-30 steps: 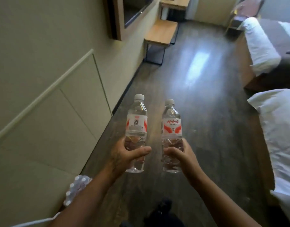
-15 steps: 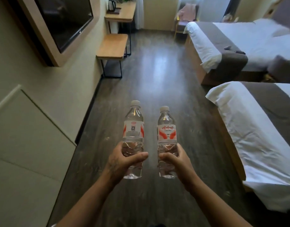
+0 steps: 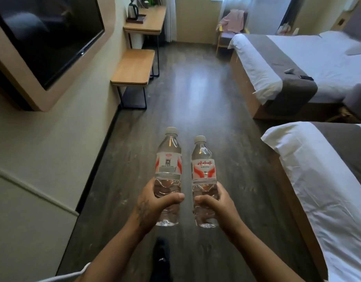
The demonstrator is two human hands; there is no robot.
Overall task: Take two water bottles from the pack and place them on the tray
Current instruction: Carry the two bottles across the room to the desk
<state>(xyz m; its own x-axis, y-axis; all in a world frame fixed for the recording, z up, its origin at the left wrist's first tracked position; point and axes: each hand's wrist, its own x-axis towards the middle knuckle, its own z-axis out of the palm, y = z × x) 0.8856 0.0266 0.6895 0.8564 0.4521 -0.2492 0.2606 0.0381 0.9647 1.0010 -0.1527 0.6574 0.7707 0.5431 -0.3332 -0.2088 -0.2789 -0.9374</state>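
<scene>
Now the view has lifted: both hands, left [image 3: 155,202] and right [image 3: 218,202], each grasp a water bottle [image 3: 168,169] [image 3: 204,174] upright at lower centre, and the worktop [image 3: 149,23] with the kettle tray [image 3: 137,18] appears upper left, likely the destination.

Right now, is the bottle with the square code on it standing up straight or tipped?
Nearly upright: the left hand holds the left bottle cap up.

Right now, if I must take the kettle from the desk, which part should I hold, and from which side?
Probably the kettle is best held by its dark handle, which seems to face right, toward the desk's open side. It stands upright, so come from that side. Details are small.
</scene>
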